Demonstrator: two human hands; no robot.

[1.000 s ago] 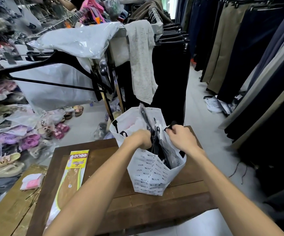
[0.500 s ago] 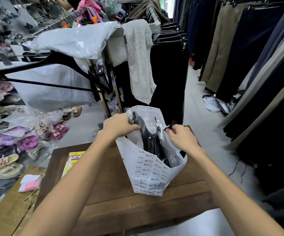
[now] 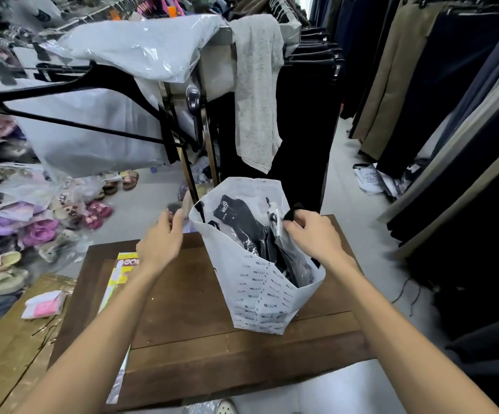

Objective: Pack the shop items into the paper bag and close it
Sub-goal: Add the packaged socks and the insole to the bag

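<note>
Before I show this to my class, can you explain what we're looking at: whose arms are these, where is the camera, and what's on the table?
The camera sits on a person's head, looking down at their own bare arms. No machine here. A white printed paper bag stands on a wooden table, with black socks poking out. The right hand has a grip on the bag's rim; the left hand hovers beside the bag, fingers relaxed. A yellow insole packet lies on the table's left.

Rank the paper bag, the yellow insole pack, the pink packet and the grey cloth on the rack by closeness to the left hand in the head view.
From the left hand:
1. Paper bag, just right of it.
2. Yellow insole pack, below-left on the table.
3. Pink packet, far left.
4. Grey cloth, up on the rack behind.
</note>
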